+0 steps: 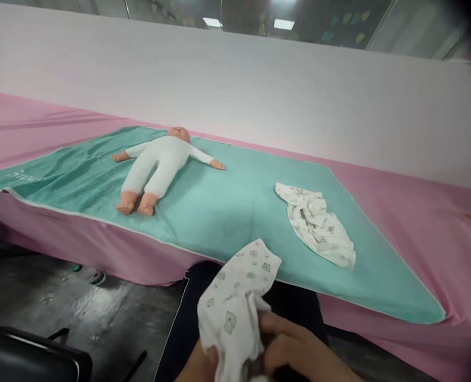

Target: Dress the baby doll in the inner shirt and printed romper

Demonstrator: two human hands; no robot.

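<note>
A white baby garment (235,313) printed with small green bears hangs over my lap, between my two hands. My right hand (294,345) has its fingers curled against the garment's right side, gripping the cloth. From below, my left hand (203,362) holds the lower left of the same garment; most of its fingers are hidden behind the fabric. Further off, a baby doll (159,162) in a white bodysuit lies on its back with arms spread and bare feet toward me. Another printed white baby garment (318,225) lies crumpled to the right of the doll.
A teal towel (235,207) lies over the pink cloth (402,212) on the table, under doll and crumpled garment. A white wall (235,85) rises behind. A black chair (32,353) stands at lower left. A bottle-like object (90,275) lies on the floor.
</note>
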